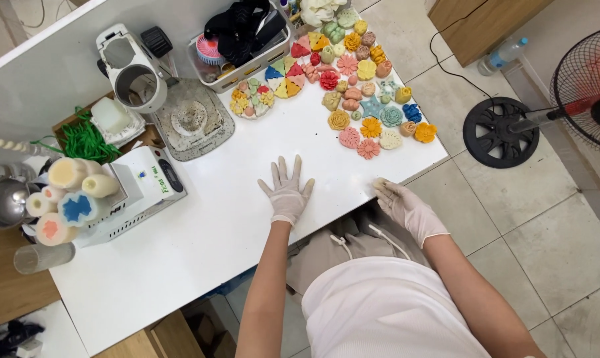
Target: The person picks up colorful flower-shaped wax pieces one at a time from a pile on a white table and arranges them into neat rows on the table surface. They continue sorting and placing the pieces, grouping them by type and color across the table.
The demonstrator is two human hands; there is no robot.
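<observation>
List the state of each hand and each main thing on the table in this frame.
left hand: gloved, flat on the table, fingers spread, empty
right hand: gloved, at the table edge, fingertips on a small pale piece
white table: bare in front of the hands
coloured flower-shaped pieces: laid out in a cluster
floor fan: cannot tell if running
plastic bottle: lying on the floor

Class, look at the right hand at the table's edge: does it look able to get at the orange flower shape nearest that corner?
Probably yes. The right hand rests at the table edge, and only bare white surface lies between it and the orange flower shape.
</observation>
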